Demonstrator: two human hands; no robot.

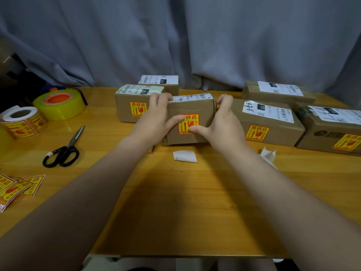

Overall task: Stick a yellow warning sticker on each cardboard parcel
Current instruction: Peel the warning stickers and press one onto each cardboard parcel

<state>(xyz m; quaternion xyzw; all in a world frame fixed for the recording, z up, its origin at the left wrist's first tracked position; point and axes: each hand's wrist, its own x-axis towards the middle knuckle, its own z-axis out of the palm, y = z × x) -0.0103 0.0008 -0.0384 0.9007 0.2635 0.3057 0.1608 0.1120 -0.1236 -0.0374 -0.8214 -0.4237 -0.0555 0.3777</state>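
A small cardboard parcel stands at the table's middle with a yellow warning sticker on its front face. My left hand grips the parcel's left side, fingers over its top edge, thumb pressing the sticker. My right hand holds the right side the same way, thumb on the sticker's lower right. Parcels to the left and right carry yellow stickers too. Two parcels at the back show only white labels.
A roll of yellow stickers and a roll of yellow tape sit at the left, with black scissors nearby. Loose stickers lie at the left edge. Peeled white backings lie on the wooden table.
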